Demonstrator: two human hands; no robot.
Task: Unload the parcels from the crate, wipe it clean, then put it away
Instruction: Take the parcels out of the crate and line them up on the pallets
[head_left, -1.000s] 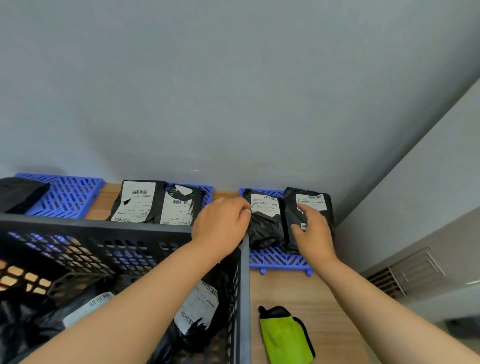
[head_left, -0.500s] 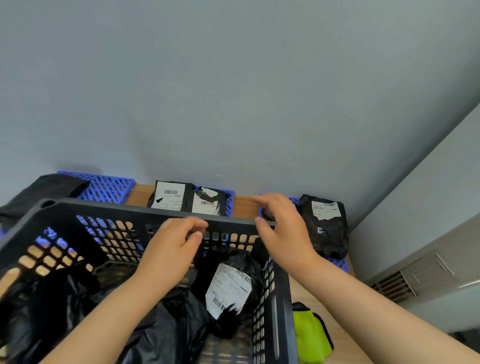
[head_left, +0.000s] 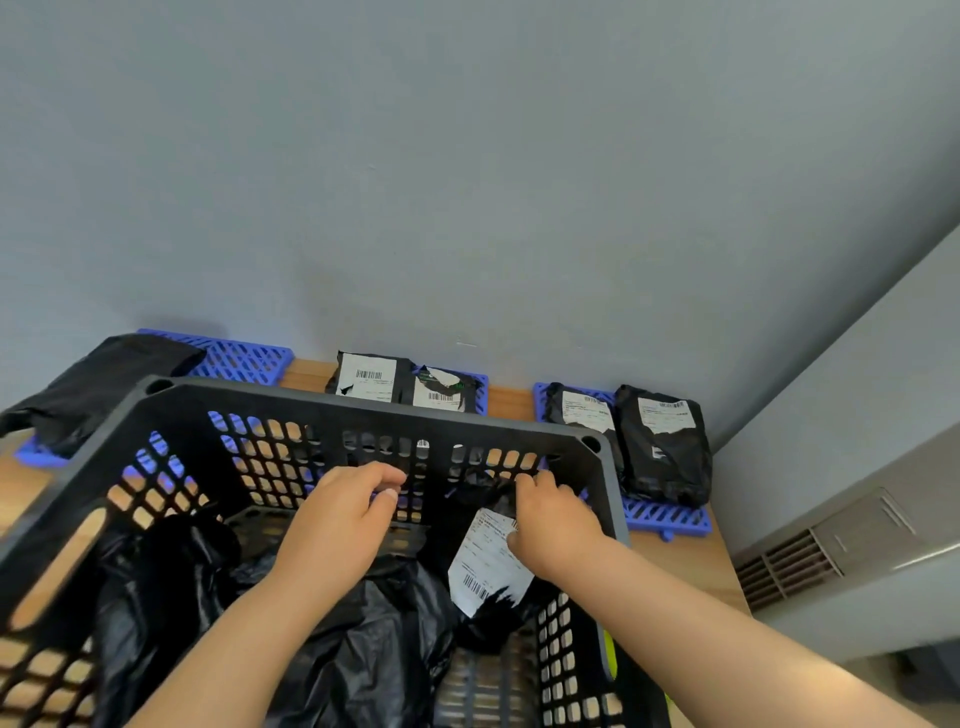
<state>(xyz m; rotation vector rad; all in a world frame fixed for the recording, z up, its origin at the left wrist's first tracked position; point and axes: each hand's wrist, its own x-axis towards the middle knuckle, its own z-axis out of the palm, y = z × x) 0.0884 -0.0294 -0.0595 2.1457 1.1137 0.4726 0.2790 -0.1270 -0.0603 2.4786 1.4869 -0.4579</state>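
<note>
Black crate (head_left: 363, 402) sits on the worktop (head_left: 675, 566) toward its near edge, partly full; labelled parcel (head_left: 483, 566) lies in the crate's far right corner, on loose black bags (head_left: 374, 639); right hand (head_left: 556, 525) inside crate, grip clamped on the labelled parcel's top edge, thumb on the label; left hand (head_left: 343, 519) inside crate near its far wall, grip loosely curled, nothing in it; along worktop far edge, three blue mats: right mat (head_left: 665, 519) at far right corner carries two parcels side by side, touching; middle mat (head_left: 480, 384) two more; left mat (head_left: 239, 358) one black bag (head_left: 98, 384); green cloth (head_left: 609, 649) sliver just right of crate.
</note>
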